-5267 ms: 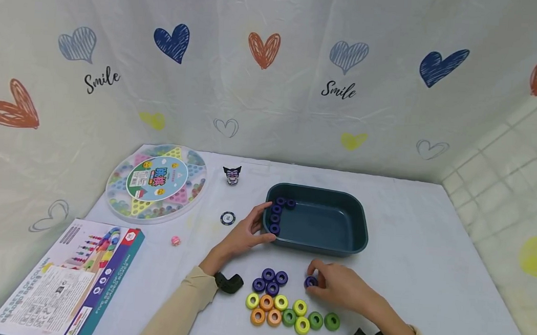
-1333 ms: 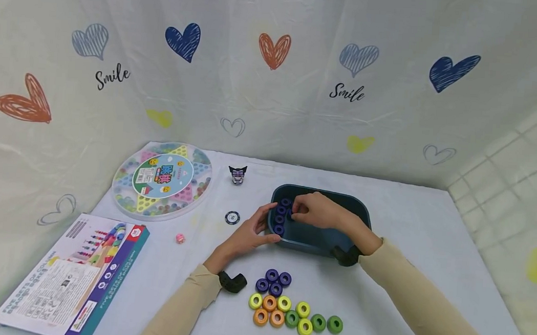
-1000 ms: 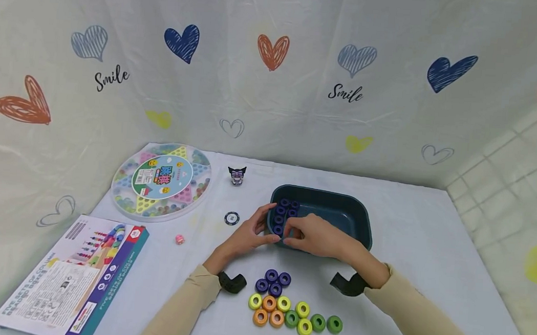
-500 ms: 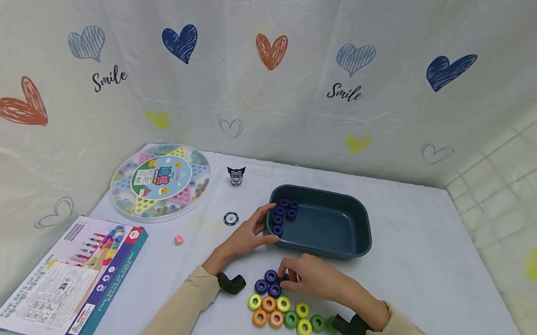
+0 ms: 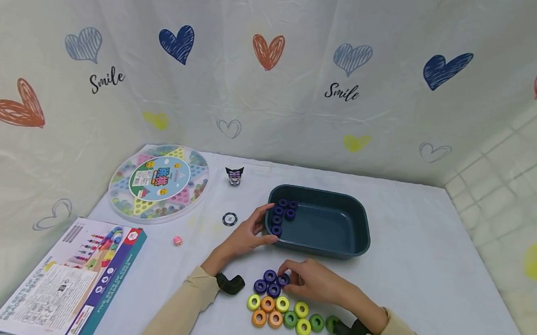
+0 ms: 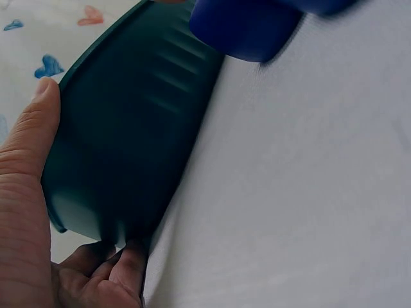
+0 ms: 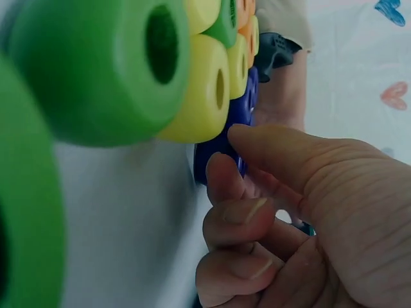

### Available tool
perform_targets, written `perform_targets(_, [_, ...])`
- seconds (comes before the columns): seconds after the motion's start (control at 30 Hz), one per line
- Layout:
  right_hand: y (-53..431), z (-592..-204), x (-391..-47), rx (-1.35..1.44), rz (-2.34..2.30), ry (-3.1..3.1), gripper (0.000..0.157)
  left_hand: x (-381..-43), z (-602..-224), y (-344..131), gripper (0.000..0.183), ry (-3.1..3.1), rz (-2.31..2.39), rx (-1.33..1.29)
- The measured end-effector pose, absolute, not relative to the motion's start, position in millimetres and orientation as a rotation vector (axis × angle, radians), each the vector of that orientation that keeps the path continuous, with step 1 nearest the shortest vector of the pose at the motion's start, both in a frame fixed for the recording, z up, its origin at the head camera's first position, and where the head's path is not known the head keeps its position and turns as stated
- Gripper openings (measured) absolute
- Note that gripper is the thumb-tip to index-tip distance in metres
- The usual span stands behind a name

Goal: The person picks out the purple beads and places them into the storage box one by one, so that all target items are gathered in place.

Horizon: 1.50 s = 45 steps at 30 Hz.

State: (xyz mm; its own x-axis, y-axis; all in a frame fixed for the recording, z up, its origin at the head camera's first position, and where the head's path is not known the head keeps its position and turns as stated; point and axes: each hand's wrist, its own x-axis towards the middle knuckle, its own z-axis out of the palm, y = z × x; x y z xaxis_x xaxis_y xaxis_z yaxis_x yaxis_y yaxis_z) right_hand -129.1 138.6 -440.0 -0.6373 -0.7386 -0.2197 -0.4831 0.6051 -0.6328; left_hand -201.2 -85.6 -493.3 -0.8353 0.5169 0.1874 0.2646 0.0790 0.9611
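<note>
Two hands busy before me: from the head view, the left hand (image 5: pixel 245 236) grips the tray (image 5: pixel 334 228) at nine o'clock; toward its seven, the right hand (image 5: pixel 314 281) pinches a purple bead (image 5: pixel 282 283). Left wrist: tray seems stiff. Right wrist: bead looks light, slippery; best held by its sides.

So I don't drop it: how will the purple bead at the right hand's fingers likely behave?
The purple bead seems rigid: its visible ring shape looks undented at the right hand. Its smooth surface may be slippery. With its hole facing up, it would probably slide; tipped onto its round side, it could roll.
</note>
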Motion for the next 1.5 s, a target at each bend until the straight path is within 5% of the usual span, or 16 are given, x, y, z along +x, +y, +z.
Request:
perform_targets(0.27, [150, -446, -134, -0.972, -0.774, 2.328, 0.023, -206, -507, -85, 0.080, 2.178, 1.846, 0.754])
perform_targets(0.87, [173, -447, -135, -0.903, -0.928, 2.185, 0.028, -191, -472, -87, 0.078, 2.145, 1.816, 0.770])
perform_targets(1.2, [174, -406, -145, -0.917, -0.835, 2.332, 0.031, -203, -502, -84, 0.080, 2.214, 1.810, 0.701])
perform_targets(1.5, [176, -380, -180, -0.936, -0.849, 2.413, 0.033, -192, -473, -87, 0.079, 2.140, 1.807, 0.768])
